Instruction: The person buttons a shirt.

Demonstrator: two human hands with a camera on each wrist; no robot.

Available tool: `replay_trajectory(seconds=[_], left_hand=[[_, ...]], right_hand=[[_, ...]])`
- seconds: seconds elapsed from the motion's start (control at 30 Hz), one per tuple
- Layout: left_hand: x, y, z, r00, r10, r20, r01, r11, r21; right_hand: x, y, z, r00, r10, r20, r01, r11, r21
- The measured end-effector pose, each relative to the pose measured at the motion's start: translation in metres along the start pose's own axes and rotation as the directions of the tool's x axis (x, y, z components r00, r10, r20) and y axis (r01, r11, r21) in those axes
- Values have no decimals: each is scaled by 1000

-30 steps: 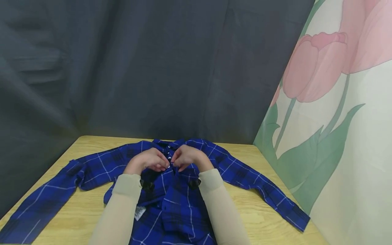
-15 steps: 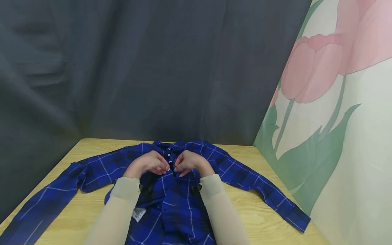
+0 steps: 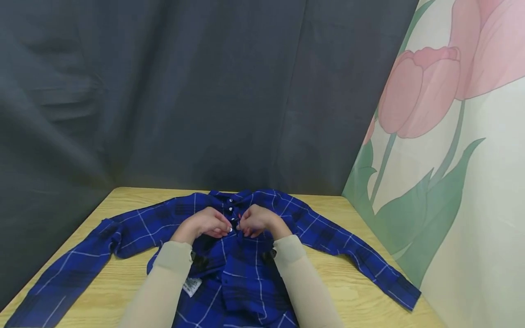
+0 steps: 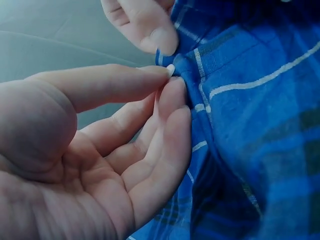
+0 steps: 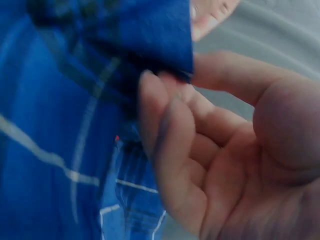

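Observation:
A blue plaid long-sleeved shirt (image 3: pixel 242 278) lies front up on the table, its sleeves spread to both sides. My left hand (image 3: pixel 207 224) pinches the shirt's front edge between thumb and fingers, with a white button (image 3: pixel 230 229) right at the fingertips. In the left wrist view a small white piece shows at the thumb tip of that left hand (image 4: pixel 115 145). Just to the right, my right hand (image 3: pixel 262 220) pinches the facing front edge. The right wrist view has a flap of the shirt (image 5: pixel 155 35) between the thumb and fingers of that hand (image 5: pixel 220 135).
Several white buttons (image 3: pixel 231 209) run up toward the collar (image 3: pixel 231 195). A white label (image 3: pixel 191 287) shows beside the left forearm. The wooden table (image 3: pixel 352 291) ends at a dark curtain (image 3: pixel 213 100) behind and a tulip-painted wall (image 3: pixel 443 191) on the right.
The right fingertips have drawn slightly right, away from the left ones. Both hands keep their grip on the shirt front. The whole head view has shifted a little.

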State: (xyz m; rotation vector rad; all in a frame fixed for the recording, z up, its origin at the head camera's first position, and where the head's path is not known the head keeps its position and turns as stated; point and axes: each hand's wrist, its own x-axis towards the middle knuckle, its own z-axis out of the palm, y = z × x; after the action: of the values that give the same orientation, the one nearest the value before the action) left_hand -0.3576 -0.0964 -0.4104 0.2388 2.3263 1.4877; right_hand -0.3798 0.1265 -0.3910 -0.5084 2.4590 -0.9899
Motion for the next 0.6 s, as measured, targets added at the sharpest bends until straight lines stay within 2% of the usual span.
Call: replay_trajectory(seconds=[0.17, 0.33, 0.6], left_hand=[[-1, 3, 1, 999, -15, -34, 14, 999, -34], [-1, 6, 1, 999, -13, -46, 10, 998, -60], [4, 4, 5, 995, -12, -102, 4, 997, -81]], right_hand=[[4, -3, 7, 997, -2, -80, 9, 995, 95], [7, -8, 15, 991, -7, -137, 21, 995, 101], [5, -10, 16, 988, -2, -154, 18, 994, 104]])
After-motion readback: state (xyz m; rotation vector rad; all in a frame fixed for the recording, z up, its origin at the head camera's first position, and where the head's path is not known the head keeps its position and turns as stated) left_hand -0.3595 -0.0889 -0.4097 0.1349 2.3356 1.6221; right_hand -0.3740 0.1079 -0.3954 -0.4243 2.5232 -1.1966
